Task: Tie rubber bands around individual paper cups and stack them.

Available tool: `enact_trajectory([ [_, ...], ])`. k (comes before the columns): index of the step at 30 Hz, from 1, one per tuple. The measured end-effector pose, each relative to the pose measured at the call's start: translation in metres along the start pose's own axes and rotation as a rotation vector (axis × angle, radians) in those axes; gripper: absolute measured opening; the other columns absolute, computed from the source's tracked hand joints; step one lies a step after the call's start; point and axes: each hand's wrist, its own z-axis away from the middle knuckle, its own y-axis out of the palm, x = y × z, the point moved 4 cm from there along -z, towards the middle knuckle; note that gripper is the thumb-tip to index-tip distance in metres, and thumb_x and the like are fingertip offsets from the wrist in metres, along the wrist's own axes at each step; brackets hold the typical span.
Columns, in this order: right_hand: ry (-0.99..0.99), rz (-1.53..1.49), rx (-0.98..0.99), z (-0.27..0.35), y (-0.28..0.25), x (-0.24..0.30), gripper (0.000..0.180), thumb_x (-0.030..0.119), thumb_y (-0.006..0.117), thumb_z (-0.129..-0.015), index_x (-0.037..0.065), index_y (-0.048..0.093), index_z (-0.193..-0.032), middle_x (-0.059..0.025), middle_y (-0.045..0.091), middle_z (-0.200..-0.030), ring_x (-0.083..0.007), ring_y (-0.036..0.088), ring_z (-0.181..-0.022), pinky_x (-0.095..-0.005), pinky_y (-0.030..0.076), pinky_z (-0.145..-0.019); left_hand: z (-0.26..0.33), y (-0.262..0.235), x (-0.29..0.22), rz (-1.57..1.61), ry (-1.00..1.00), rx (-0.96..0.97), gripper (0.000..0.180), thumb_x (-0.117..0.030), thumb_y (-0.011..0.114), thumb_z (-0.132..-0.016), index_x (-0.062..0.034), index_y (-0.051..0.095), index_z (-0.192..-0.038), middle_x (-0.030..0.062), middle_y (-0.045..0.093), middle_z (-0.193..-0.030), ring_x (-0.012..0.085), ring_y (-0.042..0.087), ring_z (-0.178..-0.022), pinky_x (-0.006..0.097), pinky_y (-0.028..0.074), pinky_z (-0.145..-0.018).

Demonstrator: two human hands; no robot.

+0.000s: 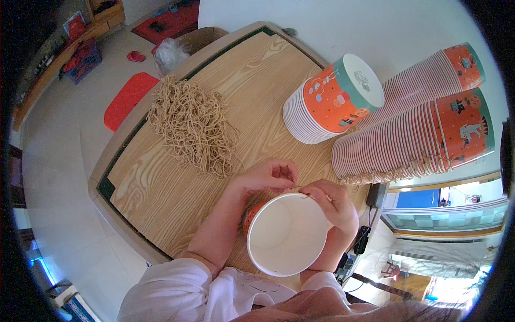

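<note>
A large paper bucket, white inside with an orange outer wall, is tilted so that its mouth faces me. My right hand grips the far right part of its rim, thumb over the edge. Just beyond the rim, my left hand has its fingers curled in a pinch close to the right fingertips. What that pinch holds is too small to make out. A loose heap of tan twine lies on the wooden table to the left of my hands, with a few strands trailing toward them.
A short upside-down stack of orange and green paper buckets stands at the far right. Two long stacks, a nearer one and a farther one, are beside it. Twine loops hang along the nearer stack. The table has a raised edge.
</note>
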Motion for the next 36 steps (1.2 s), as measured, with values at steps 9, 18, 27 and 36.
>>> enact_trajectory([
  [9, 0.011, -0.012, -0.044, 0.001, -0.001, 0.001, 0.018, 0.008, 0.053, -0.093, -0.003, 0.067, -0.095, -0.0145, 0.066, -0.088, -0.0226, 0.065, -0.080, -0.0307, 0.050, -0.070, -0.003, 0.004, 0.000, -0.083, -0.061, -0.019, 0.018, -0.017, 0.069, -0.085, -0.0068, 0.062, -0.099, -0.0032, 0.062, -0.080, 0.0039, 0.056, -0.070, 0.018, 0.044, -0.057],
  [18, 0.003, -0.009, -0.048, 0.004, -0.003, -0.001, 0.020, 0.006, 0.049, -0.095, -0.005, 0.066, -0.096, -0.0125, 0.066, -0.088, -0.0173, 0.064, -0.078, -0.0267, 0.049, -0.067, 0.002, -0.003, -0.004, 0.073, -0.060, -0.097, 0.018, -0.014, 0.067, -0.084, -0.0071, 0.059, -0.099, -0.0017, 0.061, -0.082, 0.0039, 0.055, -0.068, 0.017, 0.042, -0.055],
  [27, -0.025, -0.008, -0.067, 0.005, -0.006, -0.004, 0.019, 0.005, 0.050, -0.094, -0.005, 0.067, -0.095, -0.0131, 0.066, -0.089, -0.0172, 0.063, -0.077, -0.0263, 0.048, -0.067, 0.003, -0.011, 0.000, -0.073, -0.041, -0.069, 0.020, -0.013, 0.069, -0.084, -0.0066, 0.063, -0.102, -0.0018, 0.063, -0.083, 0.0042, 0.056, -0.070, 0.018, 0.044, -0.059],
  [36, -0.010, 0.008, -0.057, 0.004, -0.003, -0.002, 0.020, 0.006, 0.050, -0.094, -0.005, 0.067, -0.095, -0.0136, 0.067, -0.088, -0.0183, 0.064, -0.077, -0.0273, 0.049, -0.067, 0.002, -0.016, -0.002, -0.033, -0.091, -0.189, 0.014, -0.011, 0.068, -0.085, -0.0017, 0.063, -0.094, 0.0008, 0.063, -0.077, 0.0050, 0.054, -0.063, 0.018, 0.042, -0.054],
])
